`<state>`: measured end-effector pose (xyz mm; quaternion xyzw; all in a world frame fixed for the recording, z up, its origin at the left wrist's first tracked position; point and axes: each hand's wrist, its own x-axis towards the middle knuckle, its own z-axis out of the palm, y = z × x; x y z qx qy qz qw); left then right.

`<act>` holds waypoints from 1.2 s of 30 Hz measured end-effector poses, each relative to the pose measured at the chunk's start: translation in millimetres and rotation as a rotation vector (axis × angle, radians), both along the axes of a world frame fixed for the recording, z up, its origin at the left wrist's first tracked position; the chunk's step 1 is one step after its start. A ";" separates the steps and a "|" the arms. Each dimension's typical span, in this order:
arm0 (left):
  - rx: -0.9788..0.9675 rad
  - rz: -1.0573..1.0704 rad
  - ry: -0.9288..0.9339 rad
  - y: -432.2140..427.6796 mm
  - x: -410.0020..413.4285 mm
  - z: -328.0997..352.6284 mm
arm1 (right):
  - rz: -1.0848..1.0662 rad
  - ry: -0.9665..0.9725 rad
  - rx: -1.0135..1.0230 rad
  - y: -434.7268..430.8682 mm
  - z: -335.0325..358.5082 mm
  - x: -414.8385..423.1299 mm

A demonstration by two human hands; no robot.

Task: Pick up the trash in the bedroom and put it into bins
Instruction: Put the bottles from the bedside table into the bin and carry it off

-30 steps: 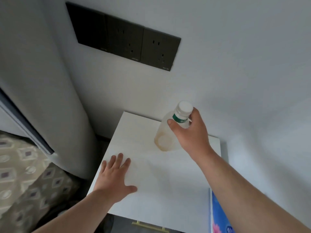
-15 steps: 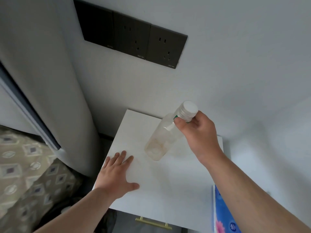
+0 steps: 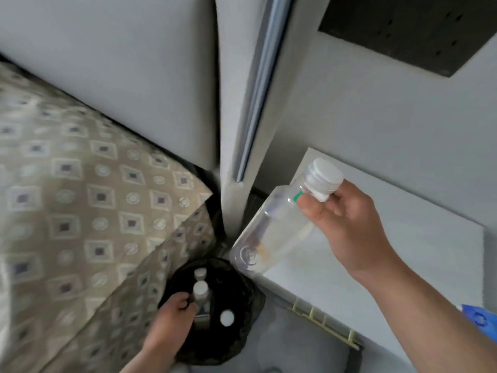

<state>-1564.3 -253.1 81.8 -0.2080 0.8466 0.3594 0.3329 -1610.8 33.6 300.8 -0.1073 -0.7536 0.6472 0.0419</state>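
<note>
Right hand grasps empty plastic bottle at neck, tilted, base above bench corner, near bin. Left hand at bin rim, fingers on capped bottle inside; grip unclear. Advice: bring base over opening, lower, then release; avoid bed edge.

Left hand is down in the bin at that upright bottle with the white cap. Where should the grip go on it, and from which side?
Take the upright bottle at its neck just under the white cap, coming from the bed side, where the left hand already is. It stands cap-up in the black bin, so its body sits low; another cap crowds the nightstand side.
</note>
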 end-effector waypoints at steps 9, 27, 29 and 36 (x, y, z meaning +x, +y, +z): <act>-0.126 -0.381 -0.025 -80.9 43.2 -69.3 | 0.216 -0.254 0.084 -111.4 -103.0 27.1; 0.084 -0.080 0.088 -74.7 61.4 -132.8 | 0.105 -0.586 0.126 -150.8 -265.1 34.5; 0.084 -0.048 0.102 -76.2 62.0 -133.3 | 0.072 -0.608 0.116 -152.7 -278.2 31.7; 0.202 0.024 0.139 -73.8 53.3 -127.0 | 0.009 -0.700 0.118 -140.5 -313.2 29.3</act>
